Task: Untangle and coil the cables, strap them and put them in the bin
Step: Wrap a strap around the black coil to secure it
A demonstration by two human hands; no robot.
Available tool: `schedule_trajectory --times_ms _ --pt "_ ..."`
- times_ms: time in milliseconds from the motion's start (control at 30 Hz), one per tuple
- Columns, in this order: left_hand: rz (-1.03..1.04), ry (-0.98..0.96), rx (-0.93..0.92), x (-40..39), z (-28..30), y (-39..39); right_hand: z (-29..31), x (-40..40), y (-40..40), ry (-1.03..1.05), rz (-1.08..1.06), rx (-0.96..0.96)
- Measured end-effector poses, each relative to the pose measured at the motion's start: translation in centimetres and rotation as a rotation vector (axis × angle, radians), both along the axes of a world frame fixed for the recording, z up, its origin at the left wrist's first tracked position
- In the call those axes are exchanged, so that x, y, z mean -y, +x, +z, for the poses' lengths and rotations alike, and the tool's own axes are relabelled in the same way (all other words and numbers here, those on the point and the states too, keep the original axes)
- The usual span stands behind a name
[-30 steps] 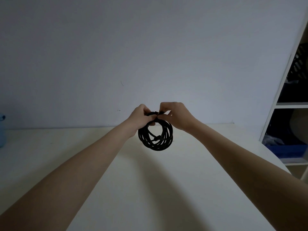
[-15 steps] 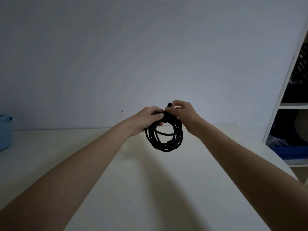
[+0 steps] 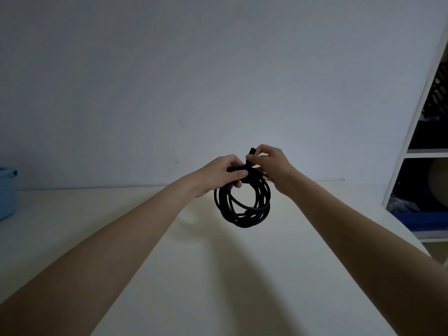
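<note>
Strap end now sticks up past the right hand (image 3: 271,163), which pinches it; it was hidden a second ago. Black cable coil (image 3: 242,204) hangs in the air over the far tabletop (image 3: 218,275), left hand (image 3: 223,174) clamping its top so loops stay bunched for strapping. Blue bin (image 3: 7,192) far left, shelf unit (image 3: 412,151) right, bare wall behind.

Both hands (image 3: 244,170) raised, fingers curled

Black coiled cable (image 3: 242,204) held above white table (image 3: 194,275): gripped at top by left hand (image 3: 221,172), strap (image 3: 251,155) pinched by right hand (image 3: 272,163).
</note>
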State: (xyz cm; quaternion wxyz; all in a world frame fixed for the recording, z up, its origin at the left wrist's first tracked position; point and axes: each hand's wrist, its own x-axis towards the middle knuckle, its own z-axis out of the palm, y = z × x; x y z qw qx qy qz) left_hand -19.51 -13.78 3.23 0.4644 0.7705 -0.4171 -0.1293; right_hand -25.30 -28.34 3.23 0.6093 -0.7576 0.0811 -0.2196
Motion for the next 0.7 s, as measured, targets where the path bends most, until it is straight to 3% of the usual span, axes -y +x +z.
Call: schedule_trajectory --times_ms 233,333,467,600,700 --pt "-0.037 0.046 -0.066 0.0 -0.2 0.0 -0.7 0.3 1.1 -0.04 -0.119 -0.002" --pt "-0.013 -0.051 -0.233 -0.1 -0.6 0.5 -0.3 0.3 1.0 -0.08 -0.162 0.088" --pt "0.111 -0.19 -0.44 0.2 -0.9 1.3 1.0 -0.3 0.6 -0.076 -0.058 0.248" --pt "0.231 -0.205 -0.471 0.5 -0.8 1.8 1.2 -1.3 0.6 -0.294 0.023 0.24" --pt "0.217 -0.129 -0.4 0.6 -0.7 1.5 1.2 -1.5 0.6 -0.331 0.049 0.232"
